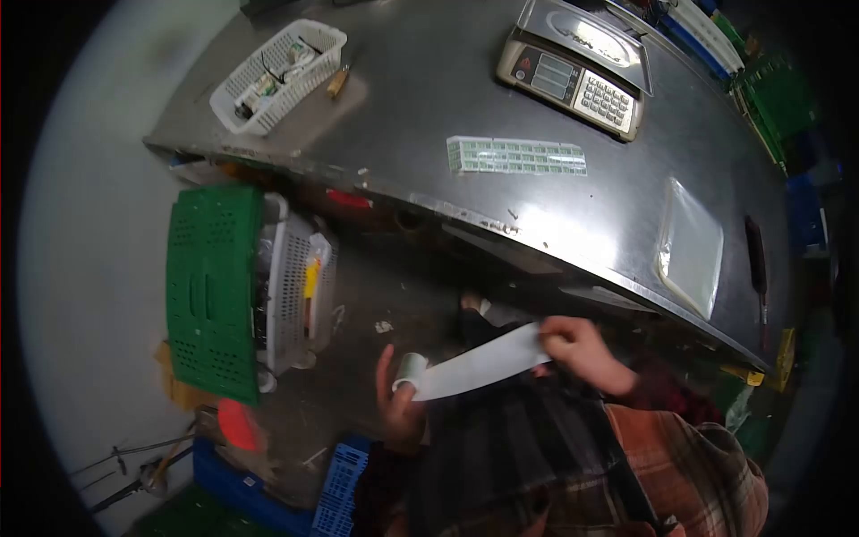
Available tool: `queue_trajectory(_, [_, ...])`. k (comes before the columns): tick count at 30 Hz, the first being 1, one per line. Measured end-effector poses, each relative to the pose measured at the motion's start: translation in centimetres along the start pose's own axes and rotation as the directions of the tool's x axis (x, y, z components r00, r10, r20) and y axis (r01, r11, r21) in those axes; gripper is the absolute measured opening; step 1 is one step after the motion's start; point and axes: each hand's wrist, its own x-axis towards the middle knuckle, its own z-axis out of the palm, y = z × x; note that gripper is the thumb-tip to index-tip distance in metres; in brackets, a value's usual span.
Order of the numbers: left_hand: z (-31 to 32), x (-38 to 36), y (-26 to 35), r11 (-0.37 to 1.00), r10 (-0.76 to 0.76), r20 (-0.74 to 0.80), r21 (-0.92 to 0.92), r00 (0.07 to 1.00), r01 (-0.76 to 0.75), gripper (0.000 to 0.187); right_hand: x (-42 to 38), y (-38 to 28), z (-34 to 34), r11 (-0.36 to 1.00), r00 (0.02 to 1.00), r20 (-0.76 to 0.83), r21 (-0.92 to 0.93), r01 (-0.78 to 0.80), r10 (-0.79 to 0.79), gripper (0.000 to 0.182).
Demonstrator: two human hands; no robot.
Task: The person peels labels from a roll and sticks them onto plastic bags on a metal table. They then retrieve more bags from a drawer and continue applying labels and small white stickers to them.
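My left hand (399, 415) holds a small label roll (410, 369), its fingers around the roll's sides. From the roll a white strip stretches up to the right, with its plain side showing. My right hand (583, 354) pinches the far end of that strip between thumb and fingers. Both hands are in front of my body, below the near edge of the metal table (394, 116). A sheet of green-and-white labels (517, 157) lies flat on the table beyond them.
A digital scale (577, 76) stands at the back of the table. Clear plastic bags (693, 251) lie at its right. A white basket (279, 79) with small items sits at the left. Below are a green crate (215, 291), a white crate (288, 300) and a blue crate (342, 488).
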Motion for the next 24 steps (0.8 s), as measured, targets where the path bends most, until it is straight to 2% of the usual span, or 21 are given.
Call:
queue_trajectory(1, [0.7,-0.4,-0.7,0.979,-0.064,-0.050,-0.197,0.997,0.053,0.055,-1.6,0.0,-2.2,0.998,0.991,-0.123,-0.019,0.059,-0.061,0.011])
queue_trajectory(2, [1.3,-1.1,-1.4,0.918,-0.142,-0.088,-0.385,0.986,0.098,0.049,-3.3,-0.2,-4.6,0.999,0.971,-0.235,-0.007,0.045,-0.045,0.011])
queue_trajectory(3, [-2.4,-2.3,-3.2,0.863,-0.188,-0.099,-0.491,0.977,0.116,0.047,-4.6,0.9,-3.1,1.000,0.934,-0.356,-0.003,0.004,-0.005,0.010])
queue_trajectory(5, [-3.6,-2.9,-6.2,0.750,-0.233,-0.122,-0.654,0.965,0.099,0.042,-7.9,-0.7,-4.6,0.999,0.892,-0.452,-0.017,-0.035,0.023,0.011])
queue_trajectory(8, [-4.7,-3.0,-10.6,0.597,-0.204,-0.145,-0.802,0.968,0.005,0.037,-11.7,-2.5,-4.8,0.994,0.801,-0.591,-0.094,0.046,-0.094,0.013])
queue_trajectory(9, [-4.7,-2.6,-12.5,0.524,-0.180,-0.139,-0.851,0.974,-0.025,0.036,-12.8,-2.9,-4.5,0.986,0.812,-0.560,-0.113,0.123,-0.165,0.015])
queue_trajectory(10, [-5.0,-2.5,-15.1,0.540,-0.180,-0.030,-0.838,0.983,0.073,0.033,-13.5,-3.2,-3.8,0.980,0.812,-0.552,-0.154,0.125,-0.190,0.016])
queue_trajectory(11, [-5.7,-2.7,-18.4,0.671,-0.336,0.016,-0.698,0.942,0.251,0.033,-14.6,-3.4,-3.4,0.972,0.804,-0.554,-0.199,0.125,-0.216,0.016])
queue_trajectory(12, [-6.2,-2.8,-21.9,0.743,-0.480,0.041,-0.512,0.876,0.431,0.033,-15.4,-1.9,-4.5,0.908,0.770,-0.565,-0.417,0.043,-0.296,0.016])
queue_trajectory(13, [-5.0,-1.7,-23.9,0.761,-0.597,0.039,-0.287,0.801,0.581,0.034,-15.7,-2.6,-3.3,0.898,0.815,-0.525,-0.440,-0.014,-0.244,0.011])
queue_trajectory(14, [0.3,-1.4,-19.5,0.903,-0.381,-0.071,-0.246,0.922,0.354,0.042,-15.6,-2.8,-2.5,0.885,0.868,-0.437,-0.465,0.007,-0.236,0.008])
queue_trajectory(15, [3.6,-0.6,-15.4,0.968,-0.234,0.136,-0.059,0.963,0.244,0.048,-15.1,-2.1,-2.5,0.920,0.890,-0.425,-0.392,-0.019,-0.163,0.008])
queue_trajectory(16, [6.5,-0.3,-12.0,0.992,-0.107,0.348,0.093,0.932,0.080,0.056,-14.4,-1.1,-2.9,0.875,0.899,-0.377,-0.484,0.014,-0.223,0.011])
queue_trajectory(17, [9.3,-0.2,-9.2,0.973,-0.013,0.546,0.200,0.838,-0.116,0.064,-13.8,-0.2,-3.3,0.850,0.893,-0.365,-0.526,0.037,-0.264,0.013])
queue_trajectory(18, [12.5,-0.1,-6.5,0.868,0.092,0.675,0.305,0.732,-0.391,0.065,-13.4,0.1,-3.7,0.861,0.890,-0.369,-0.506,0.049,-0.268,0.014])
queue_trajectory(19, [15.5,0.2,-5.0,0.679,0.154,0.793,0.348,0.589,-0.646,0.066,-13.1,0.9,-4.7,0.878,0.890,-0.370,-0.474,0.068,-0.268,0.013])
queue_trajectory(20, [17.7,0.5,-5.2,0.593,0.232,0.819,0.310,0.526,-0.744,0.057,-13.3,0.8,-5.5,0.906,0.881,-0.381,-0.409,0.110,-0.279,0.013])
queue_trajectory(23, [21.0,2.8,-10.0,0.555,0.134,0.914,0.252,0.384,-0.793,0.045,-13.7,1.3,-10.5,0.974,0.867,-0.443,-0.082,0.213,-0.227,0.014])
queue_trajectory(24, [23.6,2.1,-9.6,0.575,0.174,0.893,0.250,0.416,-0.779,0.037,-14.0,0.9,-12.3,0.981,0.875,-0.451,-0.001,0.195,-0.175,0.016])
